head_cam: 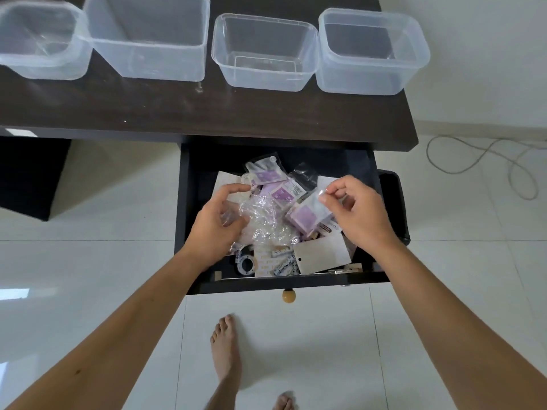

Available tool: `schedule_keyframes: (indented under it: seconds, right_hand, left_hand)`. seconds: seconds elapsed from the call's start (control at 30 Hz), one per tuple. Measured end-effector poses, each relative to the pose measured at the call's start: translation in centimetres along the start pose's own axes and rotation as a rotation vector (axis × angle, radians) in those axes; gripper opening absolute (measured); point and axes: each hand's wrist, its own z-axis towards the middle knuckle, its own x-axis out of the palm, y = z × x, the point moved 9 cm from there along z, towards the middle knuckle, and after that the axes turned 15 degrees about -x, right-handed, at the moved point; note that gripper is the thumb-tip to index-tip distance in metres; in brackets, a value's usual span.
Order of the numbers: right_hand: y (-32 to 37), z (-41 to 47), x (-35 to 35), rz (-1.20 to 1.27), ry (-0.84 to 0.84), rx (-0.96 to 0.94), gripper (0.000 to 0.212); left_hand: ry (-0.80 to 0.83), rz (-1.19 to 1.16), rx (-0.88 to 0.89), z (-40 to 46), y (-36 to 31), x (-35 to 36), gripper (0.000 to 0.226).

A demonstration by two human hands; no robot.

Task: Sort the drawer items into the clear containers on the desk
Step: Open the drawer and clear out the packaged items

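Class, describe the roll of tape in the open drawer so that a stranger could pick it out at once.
Start at the open drawer under the dark desk. Go to its front left corner, just below the left hand. The roll of tape lies flat there, the only ring-shaped thing among packets and cards.

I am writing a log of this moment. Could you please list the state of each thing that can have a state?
Drawer: pulled open, cluttered.
Four clear containers: upright, lidless, all empty.
Purple packet: pinched at its top corner, partly raised.
Crumpled clear plastic bag: in the drawer, gripped at its left side.
Tape roll: lying flat in the drawer.
Left hand: grips the bag.
Right hand: pinches the packet.
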Motion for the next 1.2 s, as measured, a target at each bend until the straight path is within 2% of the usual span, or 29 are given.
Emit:
schedule_keyframes:
  seconds: [0.07,0.13,0.23,0.4,0.53,0.63,0.7,0.73,0.8,0.9,0.97,1.0,1.1,1.13,1.2]
  right_hand:
    - [1.1,-0.2,-0.3,0.133,-0.044,0.000,0.004]
    - [2.0,-0.5,1.0,0.240,-0.004,0.011,0.005]
    - [2.4,-0.5,3.9,0.240,0.079,0.044,0.009]
    - [2.6,-0.3,6.7,0.214,0.138,0.069,0.017]
    - [1.6,0.4,5.3,0.130,-0.003,0.087,0.021]
    - [0.3,1.7,4.2,-0.044,-0.113,0.118,0.050]
    - [-0.8,2.4,4.8,-0.112,-0.053,0.222,0.079]
    - [-1.1,2.7,5.3,-0.144,-0.007,0.261,0.087]
    - [-1.2,3.0,5.8,-0.223,0.049,0.255,0.080]
    - [-0.8,3.0,5.3,-0.233,-0.017,0.162,0.033]
    - [-0.9,2.8,4.7,-0.190,-0.086,0.143,0.019]
    - [-1.1,2.8,4.6,-0.180,-0.100,0.144,0.026]
    - [-2.0,2.8,5.5,-0.198,0.002,0.238,0.070]
    - [-2.2,2.9,5.6,-0.203,0.029,0.263,0.074]
    - [-2.5,3.2,5.6,-0.167,0.033,0.272,0.061]
  left_hand:
    - [-0.001,0.009,-0.006,0.0,-0.1,-0.1,0.044]
    - [-0.009,0.024,0.013,0.1,-0.2,-0.1,0.033]
    - [0.035,-0.006,0.005,0.1,-0.2,0.4,0.018]
    - [0.134,0.011,-0.051,0.1,0.4,1.4,0.024]
    - [0.123,0.108,-0.089,0.3,1.0,1.6,0.034]
    - [0.147,0.134,-0.077,0.3,1.1,2.0,0.043]
    - [0.177,0.152,-0.043,0.2,0.7,2.3,0.049]
    - [0.185,0.164,-0.025,0.1,0.6,2.4,0.047]
    - [0.188,0.189,-0.018,0.2,0.9,2.5,0.038]
    - [0.179,0.207,-0.051,0.5,1.6,2.5,0.030]
    - [0.169,0.227,-0.080,0.8,2.2,2.3,0.030]
    - [0.170,0.228,-0.090,0.9,2.3,2.4,0.029]
    - [0.175,0.207,-0.099,0.9,2.5,2.5,0.028]
    - [0.174,0.203,-0.099,1.0,2.6,2.5,0.028]
    - [0.176,0.195,-0.099,1.2,2.7,2.5,0.028]
